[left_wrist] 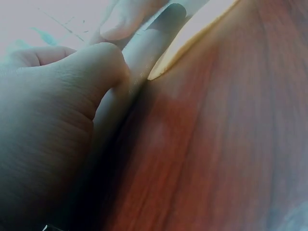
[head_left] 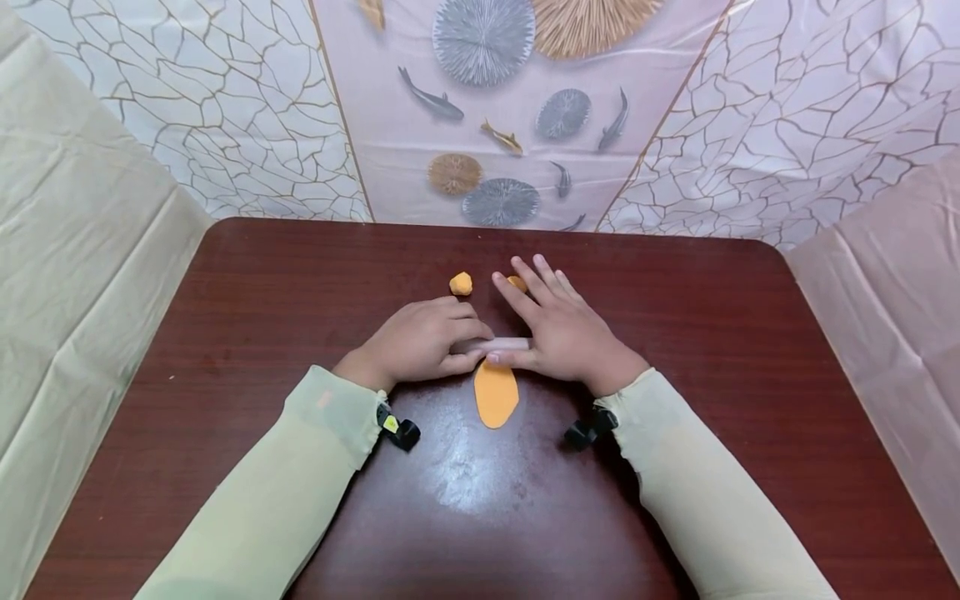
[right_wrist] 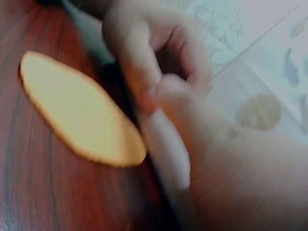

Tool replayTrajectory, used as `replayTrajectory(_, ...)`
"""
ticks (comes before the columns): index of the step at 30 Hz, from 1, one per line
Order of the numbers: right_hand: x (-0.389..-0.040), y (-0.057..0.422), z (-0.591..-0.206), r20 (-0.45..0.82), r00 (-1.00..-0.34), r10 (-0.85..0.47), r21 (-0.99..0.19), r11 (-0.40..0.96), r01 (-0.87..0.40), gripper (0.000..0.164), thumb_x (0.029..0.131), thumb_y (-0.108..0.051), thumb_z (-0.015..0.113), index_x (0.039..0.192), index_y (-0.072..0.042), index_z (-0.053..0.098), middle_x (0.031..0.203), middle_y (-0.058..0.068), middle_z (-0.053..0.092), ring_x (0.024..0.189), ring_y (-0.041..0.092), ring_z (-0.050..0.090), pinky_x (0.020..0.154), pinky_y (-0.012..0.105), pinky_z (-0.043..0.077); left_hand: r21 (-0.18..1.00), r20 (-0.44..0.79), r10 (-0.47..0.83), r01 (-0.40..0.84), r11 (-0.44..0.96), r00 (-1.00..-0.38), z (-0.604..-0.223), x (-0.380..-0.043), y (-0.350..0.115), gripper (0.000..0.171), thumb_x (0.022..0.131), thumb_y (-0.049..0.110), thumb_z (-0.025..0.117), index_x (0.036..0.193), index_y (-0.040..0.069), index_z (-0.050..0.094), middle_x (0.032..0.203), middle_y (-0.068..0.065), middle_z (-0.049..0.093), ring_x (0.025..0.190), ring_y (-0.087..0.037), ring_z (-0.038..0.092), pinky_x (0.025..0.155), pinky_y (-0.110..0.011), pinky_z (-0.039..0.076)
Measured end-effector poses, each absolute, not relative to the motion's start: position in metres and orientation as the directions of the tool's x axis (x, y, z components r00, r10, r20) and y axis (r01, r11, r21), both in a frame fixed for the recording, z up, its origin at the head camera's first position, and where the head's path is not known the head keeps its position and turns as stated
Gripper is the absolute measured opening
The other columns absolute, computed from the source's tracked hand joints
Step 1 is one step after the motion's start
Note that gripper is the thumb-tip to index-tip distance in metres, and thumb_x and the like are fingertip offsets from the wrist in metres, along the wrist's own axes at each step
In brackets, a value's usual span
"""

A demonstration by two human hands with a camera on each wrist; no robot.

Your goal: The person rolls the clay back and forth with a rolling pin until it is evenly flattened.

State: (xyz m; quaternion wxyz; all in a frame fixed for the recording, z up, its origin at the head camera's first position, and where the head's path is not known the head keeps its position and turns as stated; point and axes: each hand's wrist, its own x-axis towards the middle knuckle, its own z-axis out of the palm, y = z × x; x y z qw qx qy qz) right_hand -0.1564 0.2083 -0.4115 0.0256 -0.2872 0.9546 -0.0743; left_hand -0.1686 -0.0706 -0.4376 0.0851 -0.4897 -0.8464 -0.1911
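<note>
A pale rod (head_left: 510, 343) lies crosswise near the middle of the dark red-brown worktop (head_left: 225, 333). Taking the rod's middle as the clock's centre, the left hand (head_left: 420, 337) sits at 9 o'clock, its fingers bent over the rod and its thumb pinching it from the near side. The right hand (head_left: 564, 333) is at 3 o'clock, resting on the rod with its fingers spread and straight towards 11 and 12. A flattened orange doughy piece (head_left: 496, 398) stretches out at 6 o'clock, its far tip close against the rod; whether it slips underneath is unclear. A small orange lump (head_left: 461, 284) sits at 11 o'clock, and a second orange lump (head_left: 517, 284) just past 12, partly covered by the right hand's fingers. Patterned sheeting (head_left: 502, 125) hangs beyond the worktop at 12 o'clock.
</note>
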Motion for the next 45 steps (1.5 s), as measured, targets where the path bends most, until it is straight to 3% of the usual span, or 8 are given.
replayTrajectory(5, -0.141, 0.204, -0.389, 0.025, -0.806, -0.591, -0.178, 0.791, -0.586, 0.095, 0.100, -0.074, 0.073, 0.174, -0.021, 0.046, 0.179, 0.010, 0.045, 0.168, 0.035, 0.041, 0.128, 0.056, 0.047, 0.224, 0.350, 0.794, 0.868, 0.444, -0.497, -0.437, -0.169, -0.071, 0.025, 0.108, 0.034, 0.075, 0.128, 0.022, 0.083, 0.118, 0.006, 0.079, 0.110, -0.017, 0.073, 0.100, -0.037, 0.061)
replayTrajectory(9, -0.122, 0.198, -0.373, 0.067, -0.750, -0.658, -0.160, 0.735, -0.659, 0.059, 0.099, -0.053, 0.085, 0.145, -0.017, 0.075, 0.135, 0.004, 0.077, 0.125, 0.026, 0.073, 0.103, 0.048, 0.062, 0.205, 0.376, 0.789, 0.874, 0.440, -0.485, -0.437, -0.169, -0.072, 0.024, 0.109, 0.035, 0.074, 0.127, 0.021, 0.084, 0.113, 0.006, 0.079, 0.105, -0.016, 0.073, 0.096, -0.037, 0.062)
replayTrajectory(11, -0.113, 0.194, -0.370, 0.073, -0.707, -0.703, -0.151, 0.693, -0.705, 0.043, 0.097, -0.047, 0.089, 0.128, -0.018, 0.082, 0.114, -0.002, 0.077, 0.106, 0.021, 0.072, 0.093, 0.043, 0.062, 0.196, 0.382, 0.790, 0.877, 0.438, -0.479, -0.436, -0.169, -0.072, 0.025, 0.109, 0.034, 0.074, 0.127, 0.020, 0.084, 0.112, 0.005, 0.079, 0.104, -0.017, 0.073, 0.096, -0.037, 0.062)
replayTrajectory(14, -0.102, 0.190, -0.373, 0.062, -0.638, -0.767, -0.146, 0.626, -0.766, 0.038, 0.094, -0.047, 0.092, 0.116, -0.017, 0.082, 0.108, -0.005, 0.073, 0.101, 0.016, 0.068, 0.090, 0.038, 0.061, 0.185, 0.377, 0.797, 0.882, 0.434, -0.472, -0.435, -0.170, -0.072, 0.026, 0.110, 0.032, 0.073, 0.128, 0.018, 0.084, 0.113, 0.004, 0.080, 0.104, -0.018, 0.074, 0.097, -0.039, 0.062)
replayTrajectory(24, -0.090, 0.183, -0.393, 0.020, -0.543, -0.839, -0.130, 0.537, -0.834, 0.044, 0.089, -0.050, 0.095, 0.115, -0.018, 0.079, 0.114, -0.005, 0.070, 0.111, 0.016, 0.068, 0.100, 0.036, 0.059, 0.198, 0.366, 0.798, 0.878, 0.436, -0.479, -0.435, -0.172, -0.071, 0.026, 0.109, 0.031, 0.073, 0.130, 0.019, 0.084, 0.115, 0.005, 0.080, 0.108, -0.016, 0.075, 0.099, -0.040, 0.061)
replayTrajectory(34, -0.087, 0.183, -0.395, 0.098, -0.442, -0.892, 0.043, 0.447, -0.893, 0.025, 0.094, -0.042, 0.087, 0.102, -0.019, 0.079, 0.096, -0.008, 0.073, 0.087, 0.017, 0.068, 0.081, 0.036, 0.060, 0.224, 0.373, 0.794, 0.878, 0.424, -0.479, -0.437, -0.170, -0.071, 0.025, 0.110, 0.030, 0.072, 0.128, 0.018, 0.084, 0.115, 0.004, 0.081, 0.107, -0.015, 0.076, 0.099, -0.039, 0.062)
replayTrajectory(38, -0.086, 0.182, -0.395, 0.127, -0.439, -0.890, 0.062, 0.448, -0.892, 0.020, 0.095, -0.039, 0.084, 0.098, -0.021, 0.076, 0.089, -0.010, 0.069, 0.081, 0.014, 0.066, 0.074, 0.036, 0.058, 0.217, 0.376, 0.793, 0.878, 0.427, -0.479, -0.438, -0.170, -0.070, 0.025, 0.110, 0.030, 0.072, 0.128, 0.018, 0.084, 0.115, 0.004, 0.081, 0.107, -0.015, 0.076, 0.099, -0.040, 0.062)
replayTrajectory(45, -0.082, 0.178, -0.390, 0.076, -0.478, -0.875, 0.064, 0.483, -0.873, 0.039, 0.087, -0.056, 0.093, 0.098, -0.024, 0.075, 0.090, -0.011, 0.068, 0.082, 0.013, 0.065, 0.073, 0.035, 0.058, 0.220, 0.379, 0.790, 0.876, 0.429, -0.482, -0.438, -0.169, -0.070, 0.025, 0.110, 0.031, 0.072, 0.128, 0.018, 0.084, 0.114, 0.005, 0.081, 0.106, -0.015, 0.075, 0.098, -0.039, 0.062)
